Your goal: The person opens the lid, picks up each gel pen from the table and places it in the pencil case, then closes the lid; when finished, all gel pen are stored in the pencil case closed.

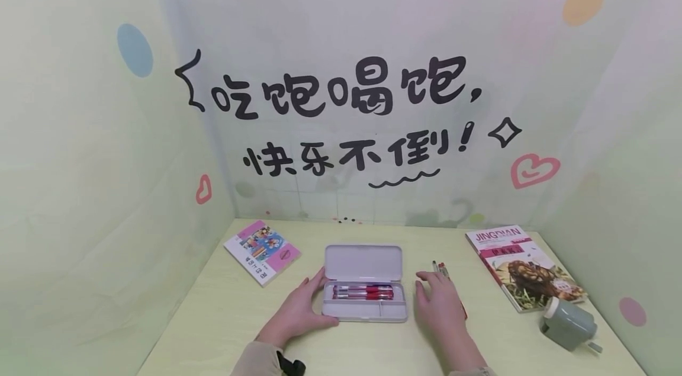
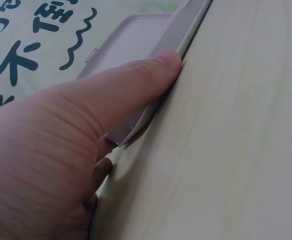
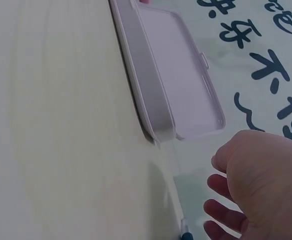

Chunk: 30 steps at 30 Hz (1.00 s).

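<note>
A pale lilac pencil case (image 1: pixel 364 311) lies on the table with its lid (image 1: pixel 363 263) raised at the back. Several clear pens (image 1: pixel 362 292) with red and dark blue parts lie in its rear compartment. My left hand (image 1: pixel 301 311) holds the case at its left end, the thumb pressed along the front wall in the left wrist view. Just right of the case, my right hand (image 1: pixel 441 308) hovers with loosely bent fingers and nothing in them. More pens (image 1: pixel 442 270) lie partly hidden beneath and beyond it, and one pen tip (image 3: pixel 186 233) shows in the right wrist view.
A pink and white booklet (image 1: pixel 262 251) lies at the back left. On the right are a magazine (image 1: pixel 524 269) and a grey-green pencil sharpener (image 1: pixel 569 324) with a crank, close to its lower corner. Printed fabric walls (image 1: pixel 341 198) border the table.
</note>
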{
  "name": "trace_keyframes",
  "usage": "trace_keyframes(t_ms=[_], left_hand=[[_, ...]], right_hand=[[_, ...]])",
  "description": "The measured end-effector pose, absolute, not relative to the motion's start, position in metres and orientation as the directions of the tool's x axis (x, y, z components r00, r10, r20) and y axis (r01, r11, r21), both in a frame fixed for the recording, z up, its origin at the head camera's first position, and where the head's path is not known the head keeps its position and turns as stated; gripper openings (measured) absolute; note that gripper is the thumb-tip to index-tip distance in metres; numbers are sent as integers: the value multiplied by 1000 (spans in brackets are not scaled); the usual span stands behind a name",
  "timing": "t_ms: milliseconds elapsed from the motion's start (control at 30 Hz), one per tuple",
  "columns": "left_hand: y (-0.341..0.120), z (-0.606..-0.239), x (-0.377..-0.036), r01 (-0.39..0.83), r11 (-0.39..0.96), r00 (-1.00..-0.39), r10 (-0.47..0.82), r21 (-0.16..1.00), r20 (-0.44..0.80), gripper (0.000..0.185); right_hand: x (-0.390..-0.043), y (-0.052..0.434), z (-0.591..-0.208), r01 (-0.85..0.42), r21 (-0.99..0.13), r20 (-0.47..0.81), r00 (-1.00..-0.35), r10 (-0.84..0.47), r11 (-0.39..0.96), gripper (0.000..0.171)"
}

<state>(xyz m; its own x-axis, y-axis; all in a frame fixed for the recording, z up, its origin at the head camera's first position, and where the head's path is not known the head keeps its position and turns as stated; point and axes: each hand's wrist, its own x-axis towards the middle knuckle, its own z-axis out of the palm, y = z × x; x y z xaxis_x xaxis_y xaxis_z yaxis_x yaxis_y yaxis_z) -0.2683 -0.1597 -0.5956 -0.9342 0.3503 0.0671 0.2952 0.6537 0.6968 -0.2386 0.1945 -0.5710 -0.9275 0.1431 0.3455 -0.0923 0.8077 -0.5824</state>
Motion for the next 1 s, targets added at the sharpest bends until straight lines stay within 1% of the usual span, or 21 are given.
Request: trace_keyframes(t_ms=[100,267,400,833,1000], left_hand=[[-160,-596,-268,292,655,-935,349,697,64,139],[-160,-596,-268,296,657,-934,352,693,66,139],[-160,-595,-268,287,657,-937,344,697,61,139],[-160,-594,-267,267,658,-941,335,704,45,138],[-160,-593,-267,274,659,-940,339,701,49,139]], right_hand=[[-235,208,-571,-49,-594,321,-929,181,803,32],[-231,225,-574,-3,-603,322,-916,240,797,33],[-229,234,-575,47,-607,276,-924,266,793,37],[-230,244,-576,158,-530,177,-940,291,833,45],[-232,245,-577,185,-526,158,-938,309,830,43]])
